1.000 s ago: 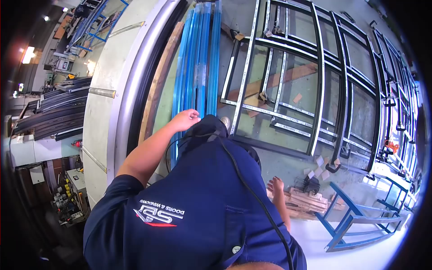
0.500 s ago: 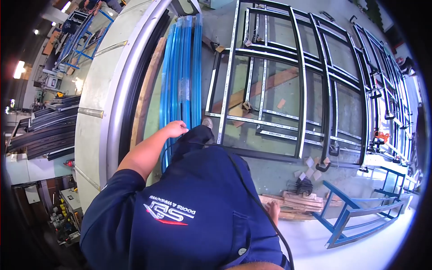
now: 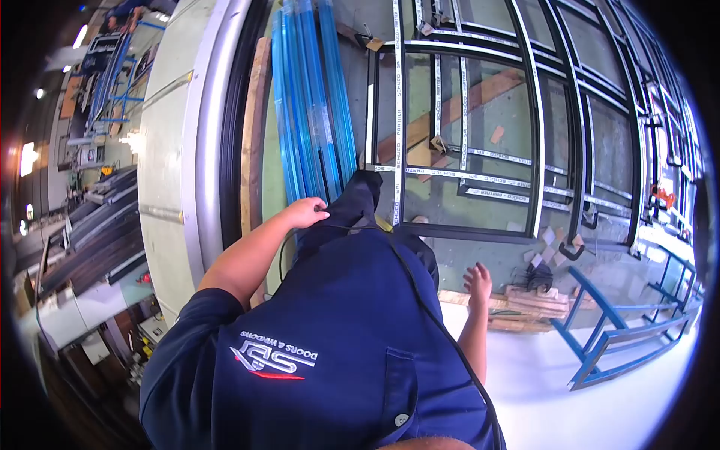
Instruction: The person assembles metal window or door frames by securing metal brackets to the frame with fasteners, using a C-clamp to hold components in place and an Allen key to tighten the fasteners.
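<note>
My left hand (image 3: 307, 212) is closed, its fingers curled together beside my dark trouser leg (image 3: 352, 202); whatever it may hold is too small to make out. Just beyond it lie long blue film-wrapped profiles (image 3: 311, 112) on the floor. Out to the right, my right hand (image 3: 478, 283) has its fingers apart and holds nothing. It is nearest to a low stack of wooden boards (image 3: 525, 304). A black cable (image 3: 431, 300) runs down over my dark blue shirt (image 3: 337, 300).
Large black frames with white printed tape (image 3: 465, 176) stand ahead and right. A blue metal trestle (image 3: 592, 330) is at the lower right. Along the left runs a long pale bench (image 3: 169, 142), with dark profiles (image 3: 97, 247) beyond it. A person (image 3: 124, 16) is at the far upper left.
My right hand has swung up and forward, clear of my body, and its fingers show now. The frames and blue profiles appear closer. My left hand stays near my leg.
</note>
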